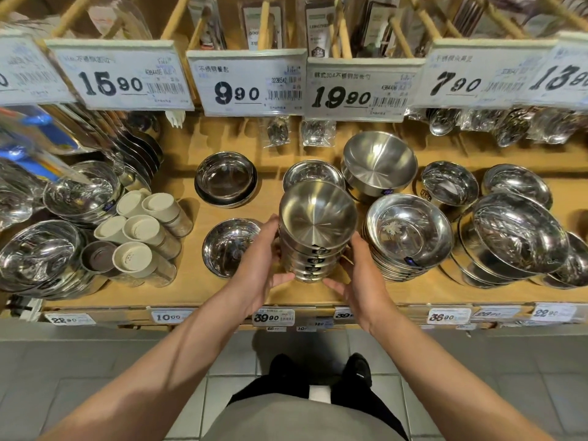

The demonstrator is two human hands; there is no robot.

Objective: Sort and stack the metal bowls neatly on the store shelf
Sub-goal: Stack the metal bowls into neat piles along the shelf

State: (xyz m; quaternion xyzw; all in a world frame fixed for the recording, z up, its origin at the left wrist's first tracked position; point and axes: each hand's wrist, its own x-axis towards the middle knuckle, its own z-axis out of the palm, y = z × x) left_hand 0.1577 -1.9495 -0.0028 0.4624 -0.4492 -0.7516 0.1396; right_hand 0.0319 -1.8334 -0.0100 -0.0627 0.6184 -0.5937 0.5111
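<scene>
A stack of brushed metal bowls [313, 237] stood near the front edge of the wooden shelf [191, 294], about mid-width. The top bowl had a matt, satin interior with faint radial lines, and each bowl below showed a small dark sticker on its outer wall, lined up one above another; the print on them was too small to read. The left hand [259, 261] pressed against the stack's left side, fingers curled round the lower bowls and thumb under the base. The right hand [358, 272] cupped the right side in the same way, fingers wrapped on the wall and thumb reaching beneath.

Just behind the stack sat a shallower shiny bowl [313, 173], and behind and to the right a deep satin bowl [378, 162] tilted on others. To the right, close beside the held stack, was a leaning pile of polished bowls [409, 232] with a leaf motif inside the top one. To the left lay a single mirror-finish bowl [227, 246] and, further back, a dark-rimmed bowl [226, 178]. Cream-lidded cups [143, 230] lay on their sides further left.

Hanging price cards above read 15.90 [111, 85], 9.90 [237, 93], 19.90 [342, 98] and 7.90 [455, 84]. On the shelf's front edge a tag [273, 317] read 39.90; others read 22.90 and 36.90.
</scene>
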